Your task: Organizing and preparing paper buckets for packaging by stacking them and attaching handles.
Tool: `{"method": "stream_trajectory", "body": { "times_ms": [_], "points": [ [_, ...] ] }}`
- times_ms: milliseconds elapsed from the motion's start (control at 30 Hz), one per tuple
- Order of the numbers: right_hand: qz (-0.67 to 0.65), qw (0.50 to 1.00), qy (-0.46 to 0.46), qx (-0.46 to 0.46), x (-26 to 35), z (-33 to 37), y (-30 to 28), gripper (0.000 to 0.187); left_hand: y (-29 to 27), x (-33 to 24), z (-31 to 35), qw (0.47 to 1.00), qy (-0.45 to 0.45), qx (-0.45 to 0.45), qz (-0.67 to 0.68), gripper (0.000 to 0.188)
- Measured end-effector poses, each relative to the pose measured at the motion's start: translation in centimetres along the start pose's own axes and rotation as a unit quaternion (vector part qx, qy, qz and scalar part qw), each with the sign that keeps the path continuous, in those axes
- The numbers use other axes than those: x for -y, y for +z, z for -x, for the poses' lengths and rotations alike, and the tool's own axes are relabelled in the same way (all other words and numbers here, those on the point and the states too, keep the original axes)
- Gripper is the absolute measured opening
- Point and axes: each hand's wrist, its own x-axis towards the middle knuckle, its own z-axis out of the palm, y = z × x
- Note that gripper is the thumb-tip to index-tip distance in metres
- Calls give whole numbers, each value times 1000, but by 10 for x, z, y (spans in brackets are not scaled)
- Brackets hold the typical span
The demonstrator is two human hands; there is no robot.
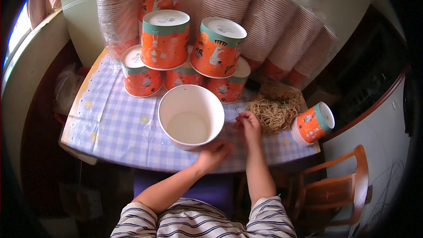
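A large white paper bucket (191, 115) stands mouth up on the checked tablecloth, its pale inside bare. My left hand (214, 153) is just in front of its lower right rim, smeared by motion, so its fingers are hard to read. To the right of the bucket, my right hand (248, 126) has its fingers drawn together in a pinch. Something thin and faint shows by the fingertips, too small to name. Beside that hand lies a tangled heap of tan twine (274, 111).
Orange and green paper buckets (165, 39) are stacked upside down behind the white one. Tall plastic-wrapped bucket stacks (269, 26) line the back. A short stack of orange buckets (313, 123) leans at the table's right edge. A wooden chair (330, 191) stands to the right.
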Motion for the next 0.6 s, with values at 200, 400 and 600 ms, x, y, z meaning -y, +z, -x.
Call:
{"method": "stream_trajectory", "body": {
  "times_ms": [200,400,600],
  "points": [
    [324,901,-289,-10,10,12,3,18,-5,13,-7,999,-16,-19,21,21],
    [-73,923,31,377,3,20,-17,37,-1,13,-8,997,2,-24,78,19],
    [-15,907,101,409,1,18,-21,43,-3,1,-6,996,2,-31,85,19]
  ]
}}
